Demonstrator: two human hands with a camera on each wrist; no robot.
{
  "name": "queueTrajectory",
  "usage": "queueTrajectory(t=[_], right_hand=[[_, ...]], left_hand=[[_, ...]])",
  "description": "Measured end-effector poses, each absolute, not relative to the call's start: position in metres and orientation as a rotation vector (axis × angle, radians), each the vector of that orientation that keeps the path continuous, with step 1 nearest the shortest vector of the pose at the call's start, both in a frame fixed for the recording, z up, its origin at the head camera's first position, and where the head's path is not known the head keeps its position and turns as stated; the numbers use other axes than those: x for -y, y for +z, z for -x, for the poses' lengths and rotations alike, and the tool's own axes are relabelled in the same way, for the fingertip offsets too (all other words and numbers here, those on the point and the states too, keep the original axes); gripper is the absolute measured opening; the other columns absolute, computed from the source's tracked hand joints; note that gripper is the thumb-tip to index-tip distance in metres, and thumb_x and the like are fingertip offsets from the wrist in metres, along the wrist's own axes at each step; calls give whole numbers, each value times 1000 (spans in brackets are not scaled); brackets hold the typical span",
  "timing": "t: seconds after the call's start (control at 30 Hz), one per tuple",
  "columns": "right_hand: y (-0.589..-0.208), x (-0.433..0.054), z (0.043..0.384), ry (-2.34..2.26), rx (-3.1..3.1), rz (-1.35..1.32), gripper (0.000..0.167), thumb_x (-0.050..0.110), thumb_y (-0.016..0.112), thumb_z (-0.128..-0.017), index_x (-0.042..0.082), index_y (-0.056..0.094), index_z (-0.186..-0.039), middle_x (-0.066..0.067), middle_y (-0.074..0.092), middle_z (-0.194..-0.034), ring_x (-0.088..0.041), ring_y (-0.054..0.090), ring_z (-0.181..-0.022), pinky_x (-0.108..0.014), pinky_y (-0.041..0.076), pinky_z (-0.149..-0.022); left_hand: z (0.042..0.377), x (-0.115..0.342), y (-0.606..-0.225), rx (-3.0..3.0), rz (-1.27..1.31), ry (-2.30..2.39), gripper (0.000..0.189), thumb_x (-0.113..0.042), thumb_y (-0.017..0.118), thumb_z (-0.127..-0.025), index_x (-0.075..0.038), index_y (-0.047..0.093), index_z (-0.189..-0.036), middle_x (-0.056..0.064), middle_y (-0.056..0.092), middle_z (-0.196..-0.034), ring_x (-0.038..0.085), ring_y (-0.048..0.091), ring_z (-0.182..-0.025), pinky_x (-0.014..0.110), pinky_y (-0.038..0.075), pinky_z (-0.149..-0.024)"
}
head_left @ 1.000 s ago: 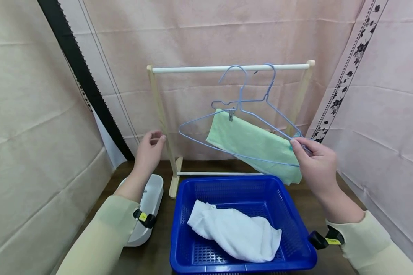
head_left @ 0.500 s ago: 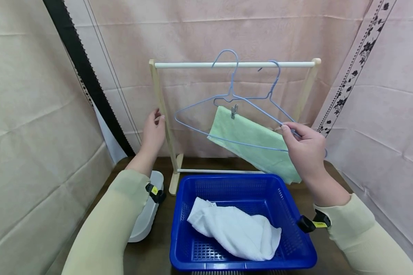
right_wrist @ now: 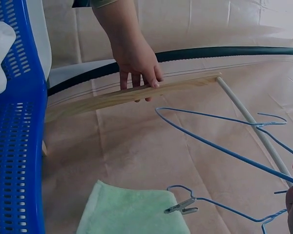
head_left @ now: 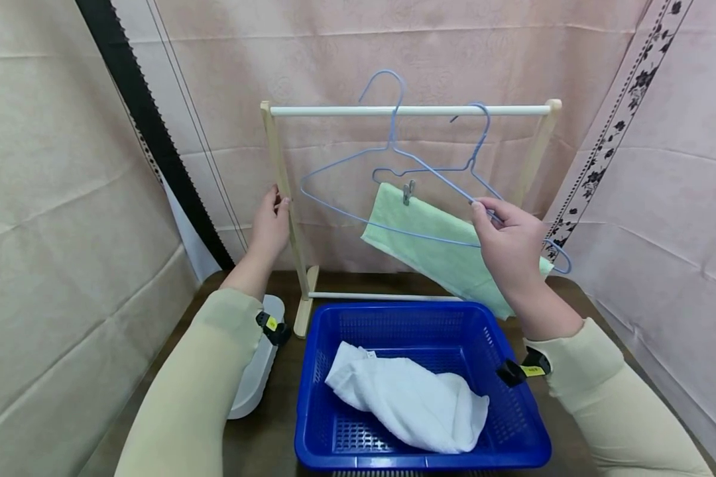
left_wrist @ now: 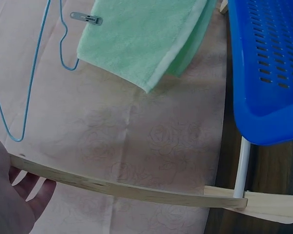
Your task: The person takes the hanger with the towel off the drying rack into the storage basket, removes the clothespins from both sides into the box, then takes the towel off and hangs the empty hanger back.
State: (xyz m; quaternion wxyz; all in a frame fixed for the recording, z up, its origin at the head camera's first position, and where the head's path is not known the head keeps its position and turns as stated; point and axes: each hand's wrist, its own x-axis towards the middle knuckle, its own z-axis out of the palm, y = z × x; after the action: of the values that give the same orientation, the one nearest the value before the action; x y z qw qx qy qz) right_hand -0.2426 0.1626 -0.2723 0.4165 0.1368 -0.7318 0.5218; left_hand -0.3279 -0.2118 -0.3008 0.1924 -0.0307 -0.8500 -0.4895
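In the head view, my right hand (head_left: 510, 238) pinches the right shoulder of a bare blue wire hanger (head_left: 392, 132), its hook raised above the bar's level. My left hand (head_left: 270, 225) holds the left wooden post (head_left: 278, 162) of a small clothes rack; the right wrist view shows the left fingers around that post (right_wrist: 185, 87). From the rack's white bar (head_left: 334, 111) hangs a second blue hanger (head_left: 485, 132). A green towel (head_left: 423, 232) hangs from it slantwise, with a metal clip (head_left: 408, 193) at its upper left corner. The right hand hides part of the towel.
A blue basket (head_left: 307, 397) stands in front of the rack, with a crumpled white cloth (head_left: 406, 401) inside. Left of it, partly under the left forearm, sits a white oblong container (head_left: 253, 381). Fabric curtains (head_left: 215, 40) surround the table.
The right hand has moved left and up with the bare hanger, whose hook rose from below the bar to above it. The left hand has closed in on the rack's post.
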Motion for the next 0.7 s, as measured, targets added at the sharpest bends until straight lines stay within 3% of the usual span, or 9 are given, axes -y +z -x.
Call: queueTrajectory(t=[0.33,0.7], right_hand=[[-274,-147,252,1298,1872,-349,21,20,68,-95,3,78,-101,-8,73,-92,-1,62,-74,-12,50,-68],[-280,-132,260,1210,1969,-391,22,22,66,-96,4,78,-101,-7,71,-83,-11,49,-58,-17,37,-49]], left_hand=[[329,214,-300,2440,71,-1335,62,-44,31,-107,-19,12,-160,13,33,-157,29,39,-139,46,39,-109],[330,213,-301,2451,63,-1323,61,-43,31,-107,-19,13,-160,11,35,-156,29,41,-138,47,40,-108]])
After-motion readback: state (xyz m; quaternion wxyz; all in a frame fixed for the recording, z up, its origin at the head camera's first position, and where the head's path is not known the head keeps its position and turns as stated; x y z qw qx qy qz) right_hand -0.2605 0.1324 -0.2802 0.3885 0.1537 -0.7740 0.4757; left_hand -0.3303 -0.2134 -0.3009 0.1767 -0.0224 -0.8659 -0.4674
